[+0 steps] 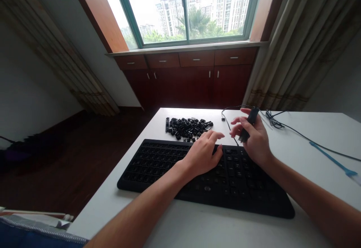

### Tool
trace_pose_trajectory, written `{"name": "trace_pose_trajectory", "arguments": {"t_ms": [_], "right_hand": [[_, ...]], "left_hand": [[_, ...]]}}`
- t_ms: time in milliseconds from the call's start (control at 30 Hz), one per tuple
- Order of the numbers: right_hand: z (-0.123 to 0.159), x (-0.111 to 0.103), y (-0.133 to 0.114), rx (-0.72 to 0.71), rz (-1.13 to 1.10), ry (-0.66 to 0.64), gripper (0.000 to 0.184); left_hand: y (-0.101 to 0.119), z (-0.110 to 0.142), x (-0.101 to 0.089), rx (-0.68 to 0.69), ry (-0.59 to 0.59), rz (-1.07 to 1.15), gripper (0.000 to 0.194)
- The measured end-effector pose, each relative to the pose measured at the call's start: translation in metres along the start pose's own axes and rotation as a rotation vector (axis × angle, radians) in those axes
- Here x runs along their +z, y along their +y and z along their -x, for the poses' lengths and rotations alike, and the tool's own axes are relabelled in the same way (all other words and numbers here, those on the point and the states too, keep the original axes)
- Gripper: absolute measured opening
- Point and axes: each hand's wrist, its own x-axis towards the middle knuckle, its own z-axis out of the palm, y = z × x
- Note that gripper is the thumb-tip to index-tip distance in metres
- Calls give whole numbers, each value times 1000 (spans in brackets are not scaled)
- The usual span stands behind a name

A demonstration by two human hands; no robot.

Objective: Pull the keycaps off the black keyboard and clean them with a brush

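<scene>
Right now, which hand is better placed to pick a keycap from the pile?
Probably your left hand: it is empty, its fingertips close to the black keycaps, while your right hand holds a black object.

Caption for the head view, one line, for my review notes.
Left hand rests on a black keyboard beside loose black keycaps; right hand grips a black object.

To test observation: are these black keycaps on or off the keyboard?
Off: the keycaps lie heaped on the white table, beyond the keyboard.
</scene>
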Motion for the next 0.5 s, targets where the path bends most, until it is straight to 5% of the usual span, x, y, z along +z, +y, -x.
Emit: {"name": "trace_pose_trajectory", "arguments": {"t_ms": [133, 200, 300, 433, 500], "right_hand": [[7, 12, -11, 181, -112, -121, 16], [8, 17, -13, 251, -126, -111, 33], [9, 19, -12, 264, -81, -57, 41], [10, 17, -9, 201, -11, -24, 15], [11, 15, -9, 166, 9, -18, 16]], "left_hand": [[1, 0, 0, 6, -2, -33, 29], [0, 0, 1, 12, 4, -40, 28], [0, 0, 2, 18, 8, -51, 28], [1, 0, 2, 38, 0, -70, 25], [3, 0, 1, 53, -9, -80, 25]]}}
